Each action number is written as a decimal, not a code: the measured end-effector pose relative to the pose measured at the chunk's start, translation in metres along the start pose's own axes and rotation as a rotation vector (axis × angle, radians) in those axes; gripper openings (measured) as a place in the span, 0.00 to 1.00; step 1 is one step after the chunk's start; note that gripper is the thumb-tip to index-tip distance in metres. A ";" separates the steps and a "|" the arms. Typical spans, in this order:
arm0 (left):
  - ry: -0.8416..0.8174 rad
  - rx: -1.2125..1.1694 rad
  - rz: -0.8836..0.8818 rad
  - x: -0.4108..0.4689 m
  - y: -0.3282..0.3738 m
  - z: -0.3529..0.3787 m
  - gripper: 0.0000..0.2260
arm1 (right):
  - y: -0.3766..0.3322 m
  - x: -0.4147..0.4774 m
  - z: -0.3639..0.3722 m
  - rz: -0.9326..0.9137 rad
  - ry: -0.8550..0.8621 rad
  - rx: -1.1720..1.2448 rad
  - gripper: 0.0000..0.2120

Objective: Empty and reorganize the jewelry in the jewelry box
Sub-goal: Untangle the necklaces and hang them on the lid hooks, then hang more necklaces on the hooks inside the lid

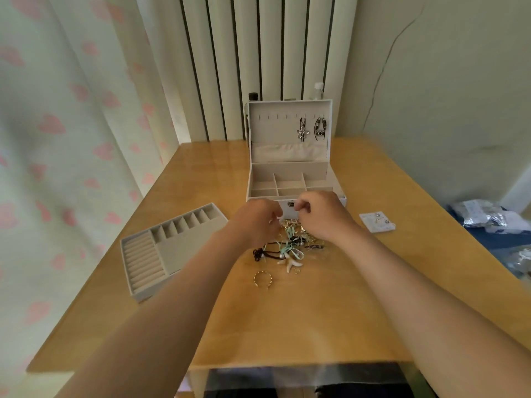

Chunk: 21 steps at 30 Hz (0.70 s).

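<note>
Half done, at a guess. Emptied already: jewelry box (290, 179), open at the far middle of the table (287, 326), compartments bare, only two pendants (302, 130) hung inside the lid; tray (172, 248) out at left, bare too. Left to sort: tangled jewelry pile (290, 245) just before the box, gold ring (262, 280) nearer. Over the pile, left hand (255, 222) and right hand (321, 216), fingers curled, tips drawn together; whether pinching a piece, cannot tell.
</note>
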<state>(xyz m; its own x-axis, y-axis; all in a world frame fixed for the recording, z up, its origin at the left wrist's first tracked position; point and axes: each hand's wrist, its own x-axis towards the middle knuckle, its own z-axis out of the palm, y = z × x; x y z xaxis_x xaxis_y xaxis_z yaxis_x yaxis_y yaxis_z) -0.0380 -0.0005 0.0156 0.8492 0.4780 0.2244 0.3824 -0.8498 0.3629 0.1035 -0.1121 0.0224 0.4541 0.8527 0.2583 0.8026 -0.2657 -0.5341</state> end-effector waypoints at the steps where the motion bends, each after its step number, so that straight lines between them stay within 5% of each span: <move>1: -0.015 -0.007 -0.004 -0.005 -0.001 0.004 0.12 | 0.003 -0.003 0.002 0.011 -0.009 0.019 0.12; 13: 0.070 -0.132 0.102 0.009 0.015 0.028 0.10 | 0.026 0.016 0.008 0.014 0.128 0.209 0.11; 21: -0.132 -0.194 0.319 0.041 0.094 0.051 0.08 | 0.075 0.011 -0.056 0.175 0.296 0.325 0.11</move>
<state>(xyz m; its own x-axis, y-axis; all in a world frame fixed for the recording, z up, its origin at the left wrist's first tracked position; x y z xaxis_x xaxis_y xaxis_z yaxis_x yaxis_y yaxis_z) 0.0515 -0.0720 0.0130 0.9587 0.1530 0.2397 0.0265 -0.8873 0.4604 0.1899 -0.1478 0.0301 0.7003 0.6301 0.3356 0.5634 -0.1990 -0.8019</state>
